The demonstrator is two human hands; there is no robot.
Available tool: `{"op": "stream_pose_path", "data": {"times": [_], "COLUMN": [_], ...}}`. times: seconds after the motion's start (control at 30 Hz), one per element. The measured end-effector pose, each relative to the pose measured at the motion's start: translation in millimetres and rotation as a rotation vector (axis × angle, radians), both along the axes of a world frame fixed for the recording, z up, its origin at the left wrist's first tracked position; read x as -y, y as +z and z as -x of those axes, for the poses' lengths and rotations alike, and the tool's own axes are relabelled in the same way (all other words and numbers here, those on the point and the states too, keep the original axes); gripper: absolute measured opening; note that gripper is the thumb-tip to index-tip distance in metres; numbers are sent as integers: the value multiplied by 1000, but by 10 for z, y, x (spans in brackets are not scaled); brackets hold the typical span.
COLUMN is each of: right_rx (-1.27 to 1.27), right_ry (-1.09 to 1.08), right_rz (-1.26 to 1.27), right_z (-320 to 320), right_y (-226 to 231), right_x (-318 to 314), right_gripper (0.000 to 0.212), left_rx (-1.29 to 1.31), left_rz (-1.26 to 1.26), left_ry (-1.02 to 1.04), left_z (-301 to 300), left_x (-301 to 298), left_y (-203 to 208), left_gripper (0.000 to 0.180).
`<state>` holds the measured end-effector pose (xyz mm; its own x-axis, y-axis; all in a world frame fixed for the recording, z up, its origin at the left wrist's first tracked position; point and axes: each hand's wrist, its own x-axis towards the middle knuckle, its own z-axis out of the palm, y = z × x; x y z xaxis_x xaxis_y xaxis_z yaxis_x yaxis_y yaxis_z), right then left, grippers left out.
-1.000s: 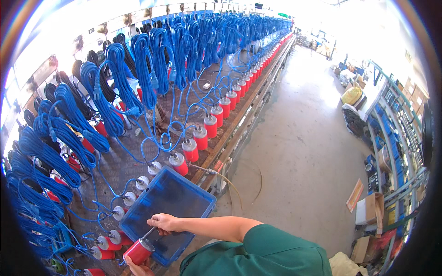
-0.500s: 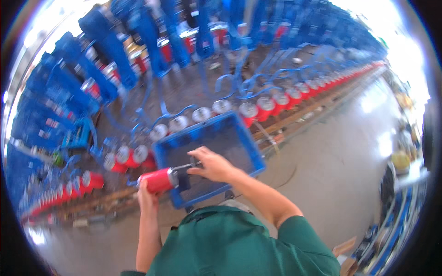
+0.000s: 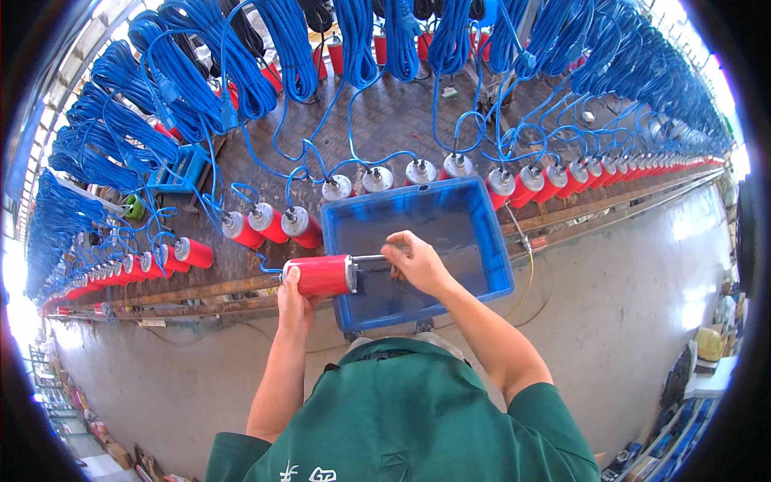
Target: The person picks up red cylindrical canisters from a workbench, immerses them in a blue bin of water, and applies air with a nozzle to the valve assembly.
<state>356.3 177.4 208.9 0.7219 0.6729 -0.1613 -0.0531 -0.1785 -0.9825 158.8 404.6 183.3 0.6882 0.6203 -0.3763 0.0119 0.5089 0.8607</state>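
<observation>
My left hand [image 3: 295, 305] is wrapped round a red metal cylinder [image 3: 320, 275], like a motor housing, with silver end rings. It lies level, over the left side of a blue plastic crate [image 3: 498, 241]. From its left end a blue cable runs off toward the bench. Out of its right end sticks a thin silver rod [image 3: 369, 258], like a shaft. The fingers of my right hand [image 3: 416, 262] are closed at the rod's outer end; whether they also hold a tool there is hidden.
Rows of similar red cylinders [image 3: 301, 228] with blue cables stand along the brown bench [image 3: 385, 120]. Thick blue cable coils [image 3: 281, 48] hang and lie beyond them. A small blue basket [image 3: 181, 170] sits at left. A metal fitting with a yellow hose [image 3: 526, 243] juts from the bench edge.
The view has swung and steadied, so the scene sits further right. The dark piece near my right fingers no longer shows; the silver rod is now plain between cylinder and fingers.
</observation>
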Motion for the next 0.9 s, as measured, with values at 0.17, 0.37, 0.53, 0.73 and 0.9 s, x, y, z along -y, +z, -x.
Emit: {"op": "stream_pose_path", "data": {"times": [0.17,0.37,0.53,0.73,0.9], "right_rx": [964,891,713,486,742], "right_ry": [168,303,387,-336,-544], "right_rz": [252,251,233,186,702], "right_z": [-60,-197,-303,-694,-1776], "right_y": [119,104,119,444,-752], "right_x": [208,132,239,858,1924], "right_gripper": [46,44,54,29,18], "left_rx": [-53,-40,-50,-51,-80], "left_rz": [44,-8,-56,-25,-21], "left_ry": [-10,-15,-11,44,37], "left_z": [-84,-26,-63,-18,-40], "left_x": [67,23,12,100,101], "left_y": [152,90,3,33,30], "left_gripper": [61,61,65,66,65]}}
